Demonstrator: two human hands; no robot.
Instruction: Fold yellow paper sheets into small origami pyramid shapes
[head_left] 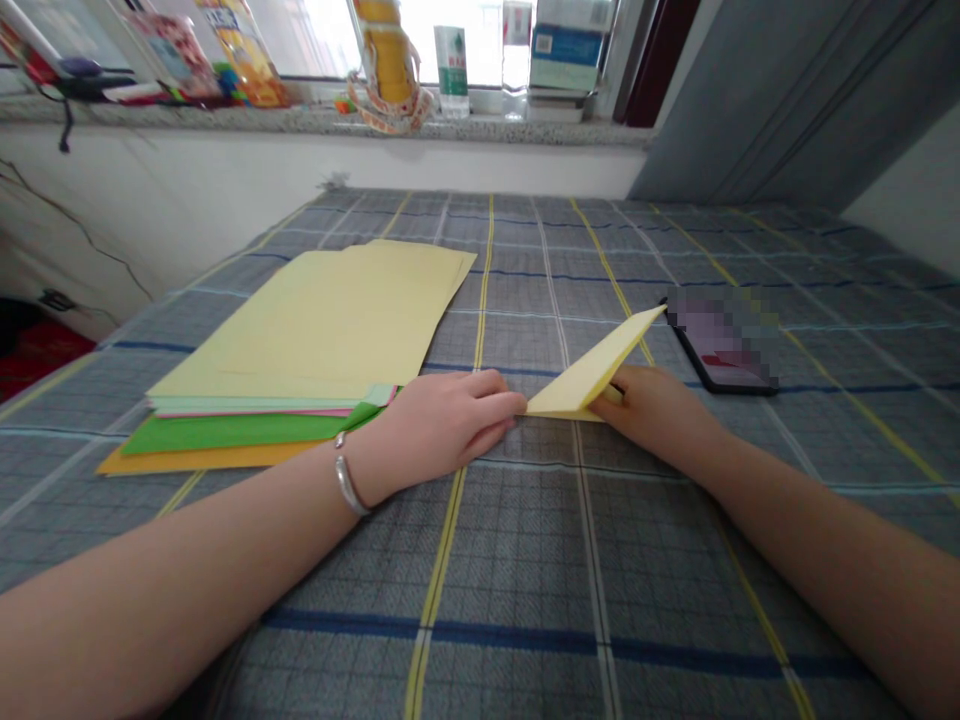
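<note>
A folded sheet of yellow paper (596,370) stands partly raised on the checked cloth, its upper layer tilted up to the right. My left hand (457,415), with a silver bracelet at the wrist, has its fingers pressed together on the paper's left corner. On the other side, my right hand (652,410) grips the paper's right part, thumb and fingers partly hidden by the raised layer. Left of my hands lies a stack of coloured paper (315,320), pale yellow on top, with green and orange sheets showing beneath. My left wrist passes close by the stack's front right corner.
A phone (720,345) lies on the checked cloth (525,600) beyond my right hand. Along the windowsill (300,118) stand a yellow bottle (390,50), a clear cup (451,70), boxes (566,55) and snack bags (244,50). A grey curtain (795,100) hangs at the right.
</note>
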